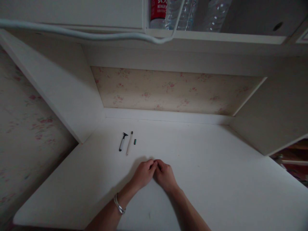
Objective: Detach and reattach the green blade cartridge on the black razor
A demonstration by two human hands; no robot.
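Both hands meet over the white desktop (204, 179), thumbs and fingertips touching. My left hand (145, 172) has its fingers curled and closed, with a silver bangle on the wrist. My right hand (165, 174) is closed in the same way against it. Whatever may be between the fingers is hidden. Beyond my left hand lies a razor (122, 142) with a black head and a grey-and-black handle. A pale toothbrush (129, 144) with dark bristles lies beside it. Just right of the brush is a small dark green block-shaped piece (135, 141), too small to identify.
A white cable (115, 36) hangs across the front of the upper cabinet. Plastic bottles, one with a red label (158, 9), stand on the shelf above. White side panels (60, 86) flank the desk, with flowered wallpaper (166, 91) at the back.
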